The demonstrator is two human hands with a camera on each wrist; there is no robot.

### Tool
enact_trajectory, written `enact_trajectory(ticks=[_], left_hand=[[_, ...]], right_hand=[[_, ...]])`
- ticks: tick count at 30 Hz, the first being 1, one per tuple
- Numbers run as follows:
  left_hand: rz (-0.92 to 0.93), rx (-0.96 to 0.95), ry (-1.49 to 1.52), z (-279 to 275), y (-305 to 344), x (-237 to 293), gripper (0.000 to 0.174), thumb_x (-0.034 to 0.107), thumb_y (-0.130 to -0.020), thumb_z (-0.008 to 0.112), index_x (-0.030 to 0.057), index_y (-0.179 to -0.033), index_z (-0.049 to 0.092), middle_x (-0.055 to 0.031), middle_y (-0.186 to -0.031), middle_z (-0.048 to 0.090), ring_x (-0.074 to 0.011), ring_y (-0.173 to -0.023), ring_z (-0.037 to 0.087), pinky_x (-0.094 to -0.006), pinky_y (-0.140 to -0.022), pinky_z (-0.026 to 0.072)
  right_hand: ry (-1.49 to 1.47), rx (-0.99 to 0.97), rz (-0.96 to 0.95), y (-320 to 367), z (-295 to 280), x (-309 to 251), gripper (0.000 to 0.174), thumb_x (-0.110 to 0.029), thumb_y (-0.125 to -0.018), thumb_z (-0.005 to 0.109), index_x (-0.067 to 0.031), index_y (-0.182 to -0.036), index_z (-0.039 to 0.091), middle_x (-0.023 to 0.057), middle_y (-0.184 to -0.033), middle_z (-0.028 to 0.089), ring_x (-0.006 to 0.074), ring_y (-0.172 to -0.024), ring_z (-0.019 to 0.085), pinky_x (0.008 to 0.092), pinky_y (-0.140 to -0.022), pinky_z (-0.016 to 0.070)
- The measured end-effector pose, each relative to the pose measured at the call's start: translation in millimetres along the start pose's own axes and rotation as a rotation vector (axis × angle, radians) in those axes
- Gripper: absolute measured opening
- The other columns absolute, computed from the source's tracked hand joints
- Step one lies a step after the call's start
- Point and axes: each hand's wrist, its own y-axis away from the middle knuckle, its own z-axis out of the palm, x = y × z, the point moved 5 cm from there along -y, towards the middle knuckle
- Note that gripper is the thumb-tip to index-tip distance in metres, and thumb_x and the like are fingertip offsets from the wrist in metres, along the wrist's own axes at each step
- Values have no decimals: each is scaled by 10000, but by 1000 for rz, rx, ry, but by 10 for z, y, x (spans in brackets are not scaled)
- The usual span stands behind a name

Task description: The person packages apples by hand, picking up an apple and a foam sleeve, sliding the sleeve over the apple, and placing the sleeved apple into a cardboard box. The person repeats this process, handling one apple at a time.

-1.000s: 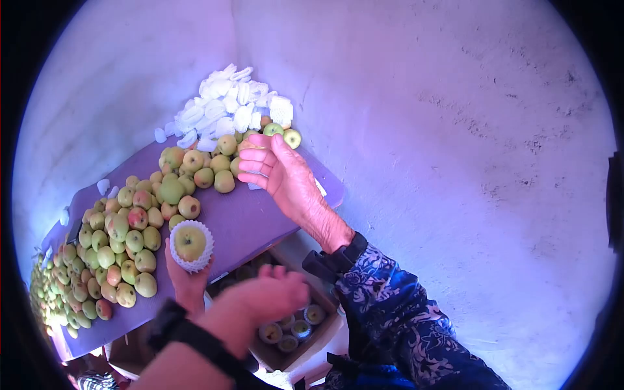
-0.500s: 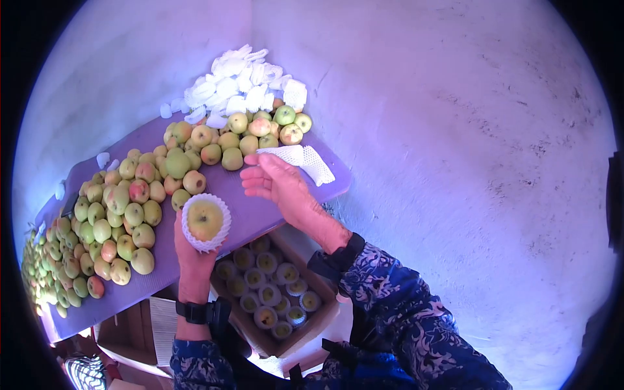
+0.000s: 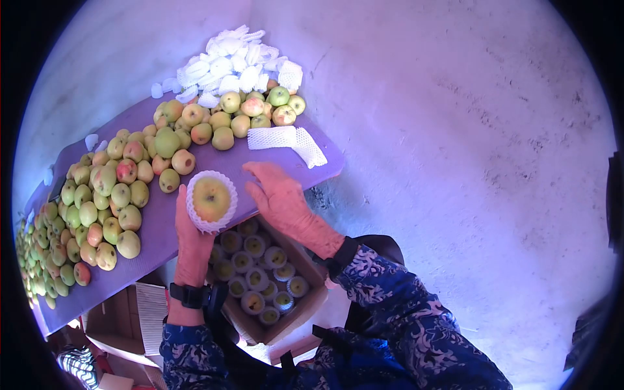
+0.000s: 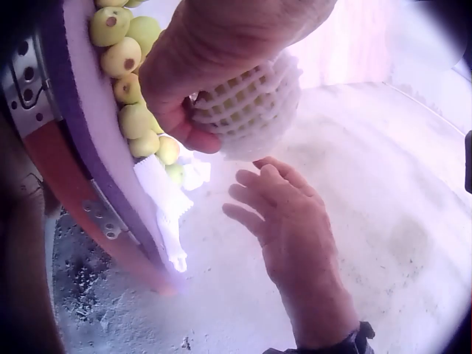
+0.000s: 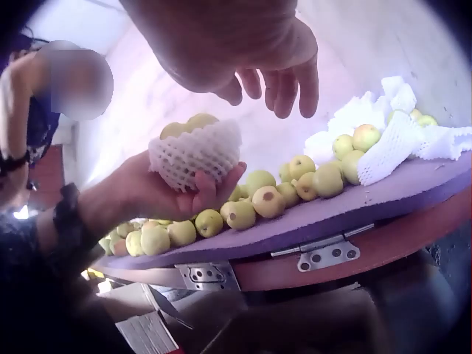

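Observation:
My left hand (image 3: 192,240) holds up a yellow-green apple (image 3: 211,197) with its fingers curled round the side. A white foam net (image 5: 195,155) wraps the apple's lower part and sides, leaving the top bare. Close to its right, my right hand (image 3: 286,201) has its fingers extended and nothing in them. In the left wrist view the right fingertips lie just below the netted apple. The right wrist view shows this hand from behind, fingers hanging down beyond the apple.
Loose apples (image 3: 104,201) cover the left and back of the purple-topped table (image 3: 156,273). Behind them is a heap of white foam nets (image 3: 227,62); flat nets (image 3: 276,138) lie near the right corner. Below the front edge, a cardboard box (image 3: 309,305) holds several netted apples.
My right hand has come down and nearer to the netted apple, uncovering the flat nets. The left hand keeps holding the apple. A blurred forearm and hand in front of the box are gone.

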Motion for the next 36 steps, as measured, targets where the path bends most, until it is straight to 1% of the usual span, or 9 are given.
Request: enact_trajectory(ticks=[5, 11, 14, 17, 20, 23, 29, 33, 36], left_hand=[[185, -204, -111, 6, -24, -8, 434, 431, -1007, 356, 117, -1270, 499, -72, -1225, 582, -229, -1106, 598, -405, -865, 540], [-13, -227, 205, 15, -14, 8, 451, 482, -988, 355, 146, -1231, 533, -54, -1123, 633, -248, -1016, 631, -433, -809, 551], [6, -100, 265, 8, -75, 2, 473, 504, -985, 335, 152, -1236, 529, -62, -1142, 625, -256, -1006, 629, -446, -802, 546], [18, -151, 230, 41, -73, -3, 479, 499, -989, 322, 145, -1239, 525, -64, -1156, 618, -259, -1006, 627, -428, -786, 539], [25, -45, 258, 127, -34, 0, 498, 499, -993, 307, 124, -1243, 519, -68, -1150, 613, -243, -976, 628, -382, -715, 523], [12, -43, 212, 111, -4, 41, 519, 511, -993, 301, 113, -1248, 516, -75, -1157, 609, -222, -1001, 622, -373, -733, 527], [76, -32, 68, 218, 21, 25, 485, 453, -1012, 335, 73, -1248, 523, -84, -1180, 611, -205, -1085, 600, -356, -911, 495], [88, -26, -64, 289, -35, -56, 464, 412, -1020, 362, 39, -1251, 512, -90, -1204, 599, -206, -1092, 595, -335, -935, 481], [99, -2, -58, 342, -54, -144, 434, 394, -1012, 383, 25, -1169, 548, -91, -1084, 620, -184, -987, 614, -306, -870, 493]], right_hand=[[-285, -20, 129, -61, -52, -44, 363, -225, -890, 626, -40, -1193, 552, 163, -1105, 599, 287, -993, 607, 382, -844, 492], [-515, -171, 237, 71, 149, -75, 726, -395, -828, 700, 0, -1363, 407, 185, -1336, 478, 300, -1240, 473, 408, -1021, 385], [-586, -267, 260, 101, 254, -68, 802, -347, -820, 711, -28, -1437, 310, 182, -1405, 417, 278, -1314, 411, 388, -1079, 339], [-650, -314, 260, 60, 350, -128, 855, -318, -795, 739, -26, -1450, 275, 197, -1411, 405, 280, -1326, 397, 397, -1086, 334], [-715, -311, 301, 59, 479, -106, 918, -392, -764, 747, -10, -1448, 267, 212, -1398, 430, 292, -1298, 437, 423, -1071, 351], [-824, -320, 367, 53, 469, -104, 878, -364, -787, 735, -11, -1445, 272, 215, -1381, 446, 282, -1282, 450, 414, -1065, 359], [-873, -16, 557, 106, 350, 104, 640, -278, -874, 657, -1, -1382, 383, 226, -1332, 486, 275, -1232, 486, 386, -1007, 407], [-681, 34, 485, 158, 266, 82, 558, -279, -908, 617, 5, -1348, 423, 228, -1298, 509, 275, -1187, 519, 381, -985, 422], [-583, 49, 354, 194, 192, 49, 550, -290, -921, 602, 9, -1345, 422, 223, -1277, 520, 277, -1159, 537, 382, -968, 438]])
